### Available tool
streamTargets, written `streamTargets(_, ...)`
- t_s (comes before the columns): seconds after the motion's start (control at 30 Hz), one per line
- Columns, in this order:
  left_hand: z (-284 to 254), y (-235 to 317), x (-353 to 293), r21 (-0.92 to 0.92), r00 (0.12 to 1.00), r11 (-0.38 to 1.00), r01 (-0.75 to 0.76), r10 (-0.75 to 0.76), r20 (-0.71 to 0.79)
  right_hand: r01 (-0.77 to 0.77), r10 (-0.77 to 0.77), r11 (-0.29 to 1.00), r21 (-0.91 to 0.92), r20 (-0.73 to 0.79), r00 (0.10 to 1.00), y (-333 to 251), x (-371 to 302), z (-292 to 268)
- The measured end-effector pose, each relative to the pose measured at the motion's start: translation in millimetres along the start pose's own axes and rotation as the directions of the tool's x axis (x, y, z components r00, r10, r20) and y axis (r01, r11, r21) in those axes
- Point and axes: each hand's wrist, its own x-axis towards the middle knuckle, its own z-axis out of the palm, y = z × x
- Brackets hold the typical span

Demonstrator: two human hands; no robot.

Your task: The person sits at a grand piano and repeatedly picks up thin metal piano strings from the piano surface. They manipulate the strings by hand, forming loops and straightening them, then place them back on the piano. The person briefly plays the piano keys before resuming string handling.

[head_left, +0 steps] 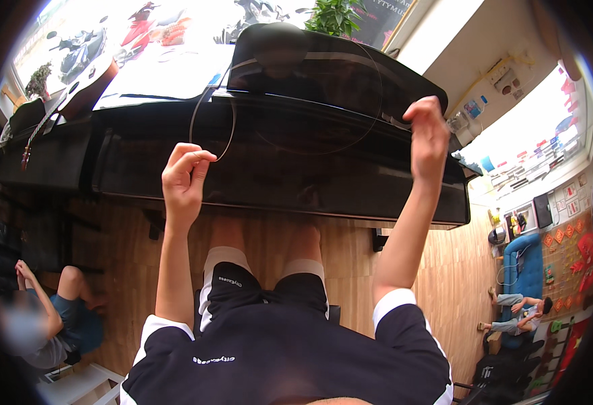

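My left hand [185, 179] is closed, thumb and forefinger pinching a thin, wire-like string [233, 128]. The string rises from the fingertips in a narrow loop, over the front of the glossy black piano [155, 158]. A fine line curves on across the piano's raised panel; I cannot tell whether it is all string or partly reflection. My right hand [429, 138] is raised at the piano's right end, fingers curled in. Whatever it may hold is too small to make out. Both hands are above the piano's front, well apart.
White papers [168, 77] lie on the piano's left top, beside a guitar [87, 88]. A green plant [333, 19] stands behind. One seated person [57, 314] is at lower left; another [529, 314] sits by a blue sofa [522, 270] at right.
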Motion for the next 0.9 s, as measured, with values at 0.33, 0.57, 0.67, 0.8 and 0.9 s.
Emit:
streamTargets(0.33,33.4,-72.9,-6.9,0.367,0.993,0.924,-0.105,0.117,-0.011,-0.001,-0.023,0.972,-0.235,-0.1,0.995,103.5,201.4,72.7)
streamTargets(0.57,38.9,-69.9,-3.4,0.382,0.988,0.916,-0.124,0.15,-0.039,-0.046,0.104,0.862,-0.505,0.089,0.991,172.3,233.1,141.3)
streamTargets(0.67,36.0,-68.6,-5.1,0.375,0.988,0.918,-0.131,0.152,-0.028,-0.028,0.152,0.786,-0.618,0.15,0.977,207.1,242.9,150.0)
streamTargets(0.8,24.8,-69.3,-1.3,0.391,0.992,0.914,-0.109,0.128,-0.023,-0.318,0.553,0.697,-0.642,0.201,0.808,208.0,246.8,151.5)
streamTargets(0.9,22.0,-73.5,0.5,0.391,0.995,0.916,-0.09,0.104,-0.013,-0.142,0.665,0.509,-0.849,0.282,0.691,225.6,250.0,144.3)
